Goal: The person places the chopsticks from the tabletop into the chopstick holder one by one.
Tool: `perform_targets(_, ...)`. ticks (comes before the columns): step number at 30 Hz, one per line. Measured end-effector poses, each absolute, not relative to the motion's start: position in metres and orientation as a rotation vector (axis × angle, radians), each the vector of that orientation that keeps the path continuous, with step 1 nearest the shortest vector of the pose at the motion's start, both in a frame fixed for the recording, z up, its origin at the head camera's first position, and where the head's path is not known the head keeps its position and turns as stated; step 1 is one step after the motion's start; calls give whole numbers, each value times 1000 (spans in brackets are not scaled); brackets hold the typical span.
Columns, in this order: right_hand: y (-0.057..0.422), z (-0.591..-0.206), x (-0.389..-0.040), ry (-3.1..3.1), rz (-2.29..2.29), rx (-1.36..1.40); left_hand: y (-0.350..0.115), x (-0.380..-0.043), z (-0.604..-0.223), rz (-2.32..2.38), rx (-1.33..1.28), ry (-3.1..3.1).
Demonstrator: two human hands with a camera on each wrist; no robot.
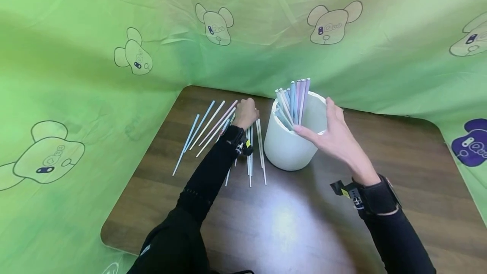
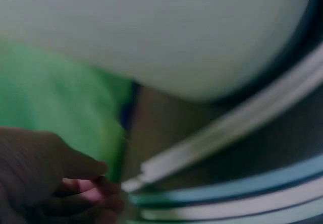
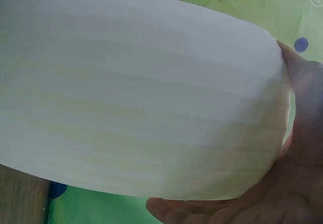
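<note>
My right hand (image 1: 335,134) holds the white round container (image 1: 289,151), its thumb at the near rim and the other fingers on the right side. In the right wrist view the container wall (image 3: 141,93) fills most of the picture, the hand (image 3: 298,173) wrapped around its edge. Pastel straws (image 1: 294,100) in blue, white and purple stand in the container, leaning left. My left hand (image 1: 246,113) is bent down over loose straws (image 1: 213,126) left of the container. In the left wrist view a white straw's end (image 2: 132,184) lies right at its fingertips; I cannot tell whether they pinch it.
The loose straws lie spread on a dark wooden table (image 1: 399,172) with rounded corners. A green cloth (image 1: 258,62) printed with animal heads hangs behind and around the table. Both wrists carry strapped cameras (image 1: 243,145).
</note>
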State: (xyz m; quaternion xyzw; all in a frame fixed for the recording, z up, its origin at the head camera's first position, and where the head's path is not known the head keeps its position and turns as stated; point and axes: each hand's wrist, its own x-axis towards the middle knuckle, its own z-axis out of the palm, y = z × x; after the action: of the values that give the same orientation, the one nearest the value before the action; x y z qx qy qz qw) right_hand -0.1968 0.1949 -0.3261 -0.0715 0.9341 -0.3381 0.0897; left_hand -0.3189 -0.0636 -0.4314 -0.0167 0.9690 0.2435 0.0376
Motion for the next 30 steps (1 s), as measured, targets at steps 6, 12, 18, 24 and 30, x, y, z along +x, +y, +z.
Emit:
perform_targets(6,191,-327,-197,2768,-1000,-208,-59,-343,-449,605,-212,2972)
perform_targets(12,192,-324,-197,2771,-1002,-187,-51,-356,-458,770,-360,2915)
perform_targets(18,193,-325,-196,2769,-1008,-178,-52,-358,-455,891,-456,2861)
perform_targets(24,193,-327,-197,2783,-1006,-182,-66,-353,-418,1305,-526,2827)
perform_targets(30,195,-327,-198,2792,-1004,-188,-96,-340,-332,1773,-463,2741)
